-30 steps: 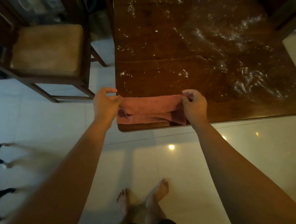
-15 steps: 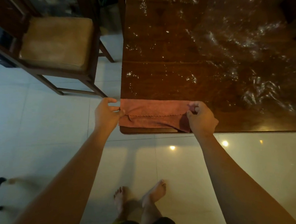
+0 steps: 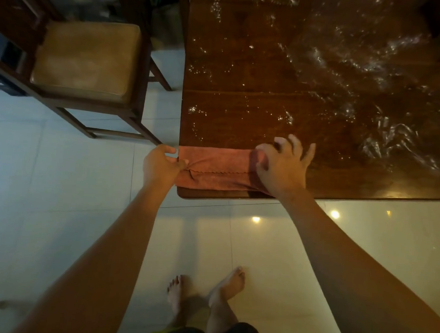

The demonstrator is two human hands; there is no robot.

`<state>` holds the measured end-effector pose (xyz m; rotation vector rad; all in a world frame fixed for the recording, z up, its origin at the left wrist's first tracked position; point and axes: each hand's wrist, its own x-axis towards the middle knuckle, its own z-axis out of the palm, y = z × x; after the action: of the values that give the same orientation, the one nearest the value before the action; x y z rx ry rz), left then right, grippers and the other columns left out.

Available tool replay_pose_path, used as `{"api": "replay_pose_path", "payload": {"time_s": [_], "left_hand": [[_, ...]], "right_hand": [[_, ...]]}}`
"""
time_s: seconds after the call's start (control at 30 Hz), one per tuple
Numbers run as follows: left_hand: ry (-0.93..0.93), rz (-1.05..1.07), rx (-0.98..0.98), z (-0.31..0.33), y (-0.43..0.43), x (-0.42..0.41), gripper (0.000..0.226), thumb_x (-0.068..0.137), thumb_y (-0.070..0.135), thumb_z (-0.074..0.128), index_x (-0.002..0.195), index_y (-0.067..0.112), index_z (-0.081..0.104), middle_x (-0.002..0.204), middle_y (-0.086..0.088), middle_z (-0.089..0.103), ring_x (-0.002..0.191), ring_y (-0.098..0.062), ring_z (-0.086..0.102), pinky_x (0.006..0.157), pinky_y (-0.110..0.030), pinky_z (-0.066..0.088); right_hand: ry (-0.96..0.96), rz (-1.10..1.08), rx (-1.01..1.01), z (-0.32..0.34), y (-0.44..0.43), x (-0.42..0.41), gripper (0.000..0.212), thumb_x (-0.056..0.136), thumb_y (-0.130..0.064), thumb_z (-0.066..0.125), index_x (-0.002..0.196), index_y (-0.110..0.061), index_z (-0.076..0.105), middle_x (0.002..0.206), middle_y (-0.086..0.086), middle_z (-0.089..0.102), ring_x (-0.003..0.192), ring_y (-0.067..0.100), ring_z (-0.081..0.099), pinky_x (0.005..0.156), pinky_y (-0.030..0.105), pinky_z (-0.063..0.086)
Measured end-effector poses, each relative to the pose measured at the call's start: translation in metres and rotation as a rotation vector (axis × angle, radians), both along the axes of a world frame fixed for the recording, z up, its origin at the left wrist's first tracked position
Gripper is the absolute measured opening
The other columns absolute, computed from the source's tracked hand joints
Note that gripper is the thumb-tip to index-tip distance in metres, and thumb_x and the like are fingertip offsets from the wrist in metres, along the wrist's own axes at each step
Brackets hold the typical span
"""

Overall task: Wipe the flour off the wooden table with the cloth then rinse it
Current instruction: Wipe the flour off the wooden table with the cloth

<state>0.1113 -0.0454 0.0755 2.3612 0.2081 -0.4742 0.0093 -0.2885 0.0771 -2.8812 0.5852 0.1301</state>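
1. Your cloth, a pinkish-red one folded into a long band, lies flat on the near left corner of the wooden table, its long side running along the table's near edge.
2. Your left hand sits just off the table's left edge and pinches the cloth's left end between thumb and fingers; the fabric bunches into small creases at that spot.
3. Your right hand rests on the cloth's right end, palm down, with the fingers spread and reaching past the cloth onto bare wood. Whether it presses or grips any fabric under the palm, you cannot tell from this angle.
4. A stitched hem runs lengthwise across the middle of the cloth between your two hands.
5. Flour lies in white smears and specks over the tabletop, thickest toward the right and far side, thinner in scattered dots near the cloth.
6. A wooden chair with a tan cushion stands to the left of the table on the pale tiled floor.
7. Your bare feet stand on the tiles below the table's near edge.
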Motion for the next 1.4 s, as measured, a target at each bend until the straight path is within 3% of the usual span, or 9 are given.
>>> {"api": "replay_pose_path", "payload": {"time_s": [0.23,0.5,0.67,0.83,1.03,1.2,1.3,1.37,1.4], "left_hand": [[0.024,-0.022,-0.01,0.002,-0.002,-0.008,0.014,0.086,0.022,0.074,0.076,0.018,0.065,0.093,-0.014,0.073,0.085,-0.031,0.069,0.08,-0.048,0.059],[0.134,-0.23,0.303,0.022,-0.019,-0.008,0.024,0.099,0.044,0.051,0.115,0.026,0.053,0.104,-0.002,0.046,0.114,-0.03,0.049,0.093,-0.043,0.037],[-0.046,-0.285,-0.081,0.047,-0.042,-0.015,0.013,0.098,0.027,0.059,0.109,0.025,0.054,0.091,0.013,0.06,0.082,-0.001,0.061,0.06,-0.014,0.042],[-0.182,-0.313,-0.273,0.059,-0.081,-0.031,0.023,0.095,0.024,0.064,0.118,0.025,0.065,0.094,0.016,0.071,0.083,0.005,0.068,0.069,-0.017,0.058],[-0.09,-0.375,-0.365,0.052,-0.138,-0.06,0.028,0.093,0.021,0.068,0.121,0.023,0.068,0.098,0.017,0.07,0.084,0.014,0.064,0.074,-0.004,0.051],[0.067,-0.467,-0.397,0.039,-0.172,-0.079,0.038,0.096,0.011,0.062,0.132,0.022,0.062,0.112,0.007,0.072,0.093,0.003,0.068,0.082,-0.021,0.058],[0.074,-0.5,-0.339,0.036,-0.175,-0.082,0.039,0.099,0.013,0.056,0.136,0.021,0.057,0.111,0.007,0.071,0.083,0.008,0.064,0.074,-0.007,0.052],[0.016,-0.504,-0.224,0.035,-0.17,-0.081,0.034,0.098,0.018,0.055,0.131,0.026,0.057,0.096,0.015,0.068,0.082,0.007,0.061,0.099,-0.006,0.04],[-0.042,-0.525,-0.109,0.034,-0.165,-0.078,0.034,0.097,0.023,0.055,0.13,0.031,0.056,0.093,0.018,0.065,0.091,0.002,0.061,0.119,-0.032,0.029]], "right_hand": [[0.027,0.262,0.225,-0.023,0.052,-0.015,0.048,0.093,-0.054,0.058,0.139,-0.042,0.048,0.146,-0.001,0.038,0.134,0.029,0.036,0.11,0.054,0.034],[-0.037,0.225,0.299,-0.033,0.049,-0.021,0.046,0.096,-0.049,0.058,0.141,-0.037,0.053,0.15,-0.001,0.042,0.14,0.027,0.033,0.117,0.05,0.025],[-0.158,0.135,0.474,-0.029,0.037,-0.023,0.037,0.097,-0.034,0.064,0.133,-0.027,0.063,0.142,0.001,0.048,0.132,0.024,0.04,0.11,0.043,0.038],[-0.319,-0.026,0.68,-0.01,0.02,-0.031,0.043,0.095,-0.036,0.058,0.137,-0.03,0.056,0.136,-0.001,0.051,0.126,0.018,0.045,0.104,0.047,0.049],[-0.48,-0.447,1.421,0.027,-0.011,-0.038,0.029,0.103,-0.021,0.057,0.132,-0.024,0.061,0.123,0.0,0.07,0.111,0.016,0.069,0.081,0.029,0.058],[-0.399,-0.491,1.232,0.012,-0.045,-0.045,0.036,0.099,-0.018,0.062,0.133,-0.027,0.058,0.126,0.003,0.067,0.114,0.019,0.066,0.092,0.04,0.058],[-0.284,-0.45,1.063,0.007,-0.058,-0.047,0.051,0.096,-0.007,0.06,0.142,-0.026,0.052,0.139,0.011,0.059,0.126,0.027,0.059,0.098,0.046,0.056],[-0.249,-0.396,0.948,0.009,-0.063,-0.045,0.054,0.095,-0.004,0.059,0.145,-0.023,0.049,0.145,0.011,0.054,0.134,0.026,0.051,0.105,0.043,0.05],[-0.243,-0.359,0.863,0.009,-0.063,-0.044,0.053,0.095,-0.007,0.06,0.145,-0.022,0.049,0.146,0.01,0.052,0.136,0.025,0.047,0.107,0.041,0.047]]}}
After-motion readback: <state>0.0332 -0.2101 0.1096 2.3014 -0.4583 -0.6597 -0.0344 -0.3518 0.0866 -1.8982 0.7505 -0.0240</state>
